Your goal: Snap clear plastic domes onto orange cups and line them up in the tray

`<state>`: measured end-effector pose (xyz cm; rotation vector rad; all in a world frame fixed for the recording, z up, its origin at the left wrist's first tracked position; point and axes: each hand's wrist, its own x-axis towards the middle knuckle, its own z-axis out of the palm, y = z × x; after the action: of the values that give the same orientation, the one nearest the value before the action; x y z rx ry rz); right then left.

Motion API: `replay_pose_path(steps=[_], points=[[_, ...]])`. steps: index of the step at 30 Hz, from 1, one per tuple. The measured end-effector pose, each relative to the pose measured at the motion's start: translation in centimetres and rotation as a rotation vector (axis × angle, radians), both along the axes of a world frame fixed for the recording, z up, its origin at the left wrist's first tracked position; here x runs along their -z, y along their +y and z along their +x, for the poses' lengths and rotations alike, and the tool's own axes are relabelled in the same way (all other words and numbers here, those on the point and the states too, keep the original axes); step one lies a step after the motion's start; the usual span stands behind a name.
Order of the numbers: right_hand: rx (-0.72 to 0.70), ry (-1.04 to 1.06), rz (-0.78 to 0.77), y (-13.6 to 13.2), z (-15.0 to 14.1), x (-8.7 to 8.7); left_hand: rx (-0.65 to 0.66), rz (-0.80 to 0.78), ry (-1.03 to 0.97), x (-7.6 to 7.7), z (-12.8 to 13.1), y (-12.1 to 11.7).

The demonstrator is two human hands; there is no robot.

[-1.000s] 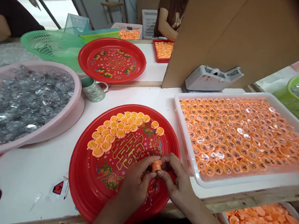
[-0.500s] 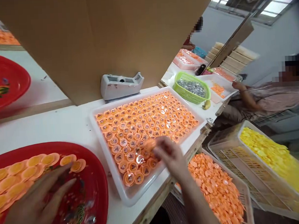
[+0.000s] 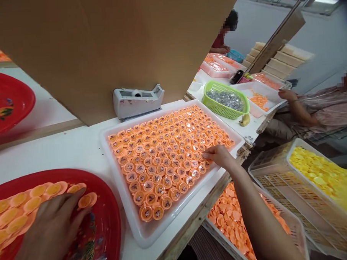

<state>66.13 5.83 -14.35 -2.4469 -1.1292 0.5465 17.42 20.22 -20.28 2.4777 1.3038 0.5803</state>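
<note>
My left hand (image 3: 49,227) rests low over a red oval tray (image 3: 115,220), fingers apart, the index fingertip touching one of the orange discs (image 3: 84,201) near the tray's right side. Overlapping rows of similar discs cover the tray's left part. My right hand (image 3: 220,156) reaches over the front right side of a white plastic tray (image 3: 143,238). Its thumb and fingers pinch at a small orange round piece, mostly hidden by the fingertips. Neat rows of orange round pieces with printed pictures (image 3: 163,157) fill the white tray.
A grey tape dispenser (image 3: 139,102) stands behind the white tray, against a cardboard panel (image 3: 115,44). Farther right are a green basket (image 3: 224,112) and a banana (image 3: 244,120). Below the table edge sit crates of orange discs (image 3: 229,215) and yellow pieces (image 3: 322,173). Two people sit beyond.
My right hand has moved right and away from me along the white tray's front side, down to the pieces there. My left hand stays over the red tray, its fingers shifted slightly.
</note>
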Motion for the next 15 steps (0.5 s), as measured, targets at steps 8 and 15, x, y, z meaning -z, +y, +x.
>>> replay_pose_path(steps=[8,15], points=[[-0.045,-0.163,0.2,-3.4,-6.6,-0.9,-0.151,-0.182,0.019,-4.2,1.4,-4.3],[-0.814,0.381,0.478,-3.1,-27.9,-0.6,-0.288,-0.292,-0.077,-5.0,-2.6,-8.8]])
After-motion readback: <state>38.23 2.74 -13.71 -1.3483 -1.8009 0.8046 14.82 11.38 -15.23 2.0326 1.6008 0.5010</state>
